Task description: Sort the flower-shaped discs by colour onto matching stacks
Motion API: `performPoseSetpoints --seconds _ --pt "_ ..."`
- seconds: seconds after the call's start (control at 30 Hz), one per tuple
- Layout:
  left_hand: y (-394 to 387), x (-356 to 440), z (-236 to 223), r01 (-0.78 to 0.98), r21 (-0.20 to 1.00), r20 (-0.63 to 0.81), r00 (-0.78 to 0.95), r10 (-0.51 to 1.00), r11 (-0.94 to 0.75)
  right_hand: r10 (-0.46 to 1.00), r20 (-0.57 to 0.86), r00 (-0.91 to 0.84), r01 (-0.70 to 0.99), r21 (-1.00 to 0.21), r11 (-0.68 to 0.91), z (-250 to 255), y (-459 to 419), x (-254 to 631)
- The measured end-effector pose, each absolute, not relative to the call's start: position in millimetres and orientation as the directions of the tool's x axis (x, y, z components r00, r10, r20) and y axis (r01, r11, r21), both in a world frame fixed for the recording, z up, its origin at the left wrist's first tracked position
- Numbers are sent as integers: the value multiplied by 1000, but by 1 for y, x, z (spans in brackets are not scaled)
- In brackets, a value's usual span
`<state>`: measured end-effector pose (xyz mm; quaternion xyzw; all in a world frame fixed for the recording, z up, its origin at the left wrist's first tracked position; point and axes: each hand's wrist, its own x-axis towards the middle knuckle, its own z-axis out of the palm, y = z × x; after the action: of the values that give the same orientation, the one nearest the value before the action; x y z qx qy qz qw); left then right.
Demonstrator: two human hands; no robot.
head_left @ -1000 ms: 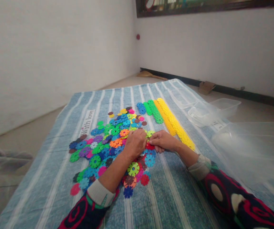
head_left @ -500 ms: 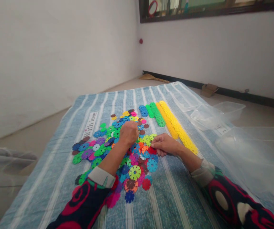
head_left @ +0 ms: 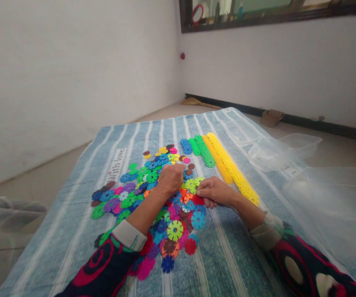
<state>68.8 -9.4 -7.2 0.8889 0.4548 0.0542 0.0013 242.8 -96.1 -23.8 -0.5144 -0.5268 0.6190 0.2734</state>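
Pulled the left hand (head_left: 170, 180) away from the right hand (head_left: 217, 191) within the last second, then eased it slightly back to the right, over the pile of notched discs (head_left: 163, 216). Bared, in doing so, the yellow-green discs (head_left: 191, 185) between the two hands! Kept the right hand at nearly the same spot, by the red disc (head_left: 198, 199) at the pile's right edge. Switched, seemingly, from working both hands together to working them apart, all among the loose discs, with no visible change to the blue row (head_left: 186, 146), the green rows (head_left: 205, 153) or the yellow rows (head_left: 235, 171).

Could not make out the left grip, with its fingertips hidden beneath the curled hand. Saw the right grip drawn into a pinch beside the yellow-green discs, just above the red disc; could not confirm anything between thumb and fingers.

And the pile itself? Spread flat and wide on the striped cloth (head_left: 72, 206), overlapping heavily in blue, green, purple, pink, orange and brown, slotted around the rims, with a few strays at the far end. Looked far tidier in the rows beyond: overlapped closely, sorted by colour, laid side by side.
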Motion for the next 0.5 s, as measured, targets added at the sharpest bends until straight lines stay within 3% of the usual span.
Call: performPoseSetpoints --seconds 0.2,0.5 --pt "30 61 3 898 -143 57 428 902 -417 883 -332 -331 203 -939 -277 -27 -95 243" --pt "39 62 10 915 -186 -82 348 934 -358 883 -334 -330 209 -938 -277 -31 -94 244"
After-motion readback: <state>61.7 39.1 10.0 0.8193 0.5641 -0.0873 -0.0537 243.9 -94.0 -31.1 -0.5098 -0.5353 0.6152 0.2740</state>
